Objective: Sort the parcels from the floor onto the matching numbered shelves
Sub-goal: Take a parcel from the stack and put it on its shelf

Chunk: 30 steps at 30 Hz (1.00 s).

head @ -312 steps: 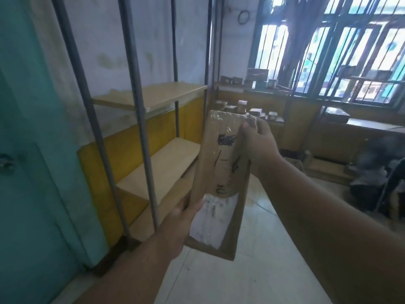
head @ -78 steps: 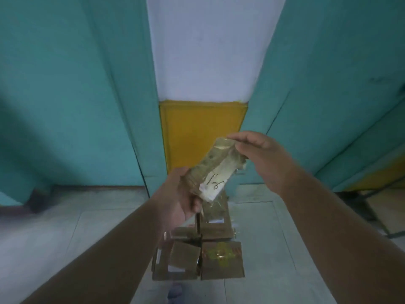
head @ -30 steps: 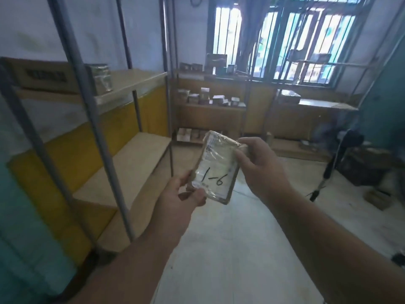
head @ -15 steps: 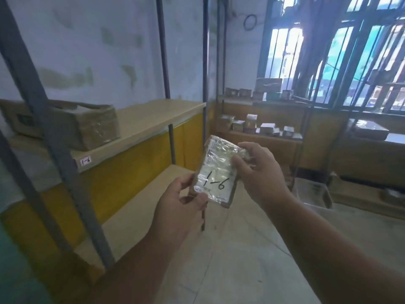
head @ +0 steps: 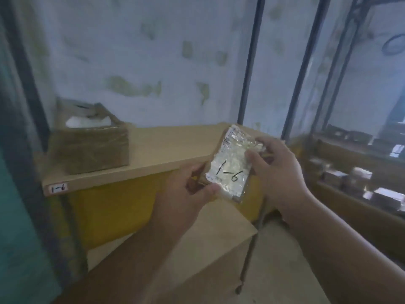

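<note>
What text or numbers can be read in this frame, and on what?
"1-6": handwritten in black on the small plastic-wrapped parcel held in both hands.
"1-6": on the white tag on the wooden shelf's front edge.
Small print at the parcel's top: too blurred.
Brown taped box on shelf: nothing legible.

Two markings can be read — both handwritten in black. The small parcel [head: 230,165] at the middle of the frame, wrapped in shiny clear film, carries "1-6" on its white face. The shelf [head: 153,154] at left centre has a small white tag [head: 57,188] on its front edge, near the left end, reading "1-6" as well. Finer print along the parcel's top edge is too blurred to read.
</note>
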Motion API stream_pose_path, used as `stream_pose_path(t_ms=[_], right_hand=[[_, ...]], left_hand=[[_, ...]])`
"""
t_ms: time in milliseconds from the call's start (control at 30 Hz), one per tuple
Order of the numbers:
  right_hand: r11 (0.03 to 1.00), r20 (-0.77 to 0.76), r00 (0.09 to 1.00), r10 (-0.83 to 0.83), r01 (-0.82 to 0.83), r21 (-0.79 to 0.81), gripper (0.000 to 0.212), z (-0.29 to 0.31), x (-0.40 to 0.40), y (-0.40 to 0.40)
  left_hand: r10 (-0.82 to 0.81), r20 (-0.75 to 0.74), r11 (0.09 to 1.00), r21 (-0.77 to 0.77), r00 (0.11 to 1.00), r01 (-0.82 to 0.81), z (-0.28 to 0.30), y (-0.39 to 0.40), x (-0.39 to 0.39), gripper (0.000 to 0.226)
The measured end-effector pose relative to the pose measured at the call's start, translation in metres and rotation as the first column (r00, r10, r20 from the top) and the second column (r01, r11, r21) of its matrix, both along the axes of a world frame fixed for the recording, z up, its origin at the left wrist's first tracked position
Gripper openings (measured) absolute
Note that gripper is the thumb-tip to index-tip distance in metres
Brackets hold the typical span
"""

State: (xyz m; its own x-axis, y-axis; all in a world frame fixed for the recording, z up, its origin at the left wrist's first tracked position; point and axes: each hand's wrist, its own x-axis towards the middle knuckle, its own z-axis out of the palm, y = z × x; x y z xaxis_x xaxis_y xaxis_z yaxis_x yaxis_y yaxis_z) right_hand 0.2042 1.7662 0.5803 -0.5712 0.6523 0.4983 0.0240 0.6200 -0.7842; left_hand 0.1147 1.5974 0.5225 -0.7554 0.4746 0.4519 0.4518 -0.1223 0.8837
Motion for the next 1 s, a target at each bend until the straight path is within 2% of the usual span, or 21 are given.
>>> stream_pose_path(t_ms=[100, 167, 267, 400, 533, 767, 900, 1000], right_hand=[[0.968, 0.039, 0.97, 0.238, -0.234, -0.089, 0.019, 0.014, -0.051, 0.014], [0.91, 0.03, 0.92, 0.392, -0.383, -0.156, 0.018, 0.023, -0.088, 0.015], [0.837, 0.043, 0.844, 0.534, -0.521, -0.17, 0.017, 0.033, -0.137, 0.007], [0.757, 0.042, 0.768, 0.639, -0.618, -0.211, 0.01, 0.034, -0.185, 0.002], [0.721, 0.075, 0.728, 0.682, -0.65, -0.241, 0.012, 0.035, -0.219, 0.003], [0.697, 0.286, 0.647, 0.706, -0.706, -0.124, 0.012, 0.034, -0.257, -0.001], [0.663, 0.345, 0.592, 0.728, -0.736, -0.136, 0.026, 0.035, -0.271, -0.006], [0.648, 0.347, 0.564, 0.75, -0.733, -0.209, 0.031, 0.036, -0.281, -0.006]], left_hand=[[0.236, -0.092, 0.968, -0.068, 0.967, -0.243, 0.021, -0.011, -0.008, 0.039], [0.367, -0.168, 0.908, -0.148, 0.915, -0.392, 0.034, -0.02, -0.014, 0.035], [0.52, -0.289, 0.769, -0.251, 0.804, -0.588, 0.051, -0.033, -0.024, 0.047], [0.565, -0.516, 0.549, -0.348, 0.644, -0.76, 0.061, -0.039, -0.041, 0.051], [0.594, -0.581, 0.413, -0.372, 0.556, -0.831, 0.062, -0.034, -0.053, 0.061], [0.607, -0.67, 0.209, -0.385, 0.427, -0.899, 0.057, -0.028, -0.062, 0.051], [0.668, -0.669, 0.124, -0.331, 0.326, -0.935, 0.057, -0.019, -0.06, 0.041], [0.677, -0.694, 0.062, -0.277, 0.245, -0.959, 0.053, -0.013, -0.063, 0.032]])
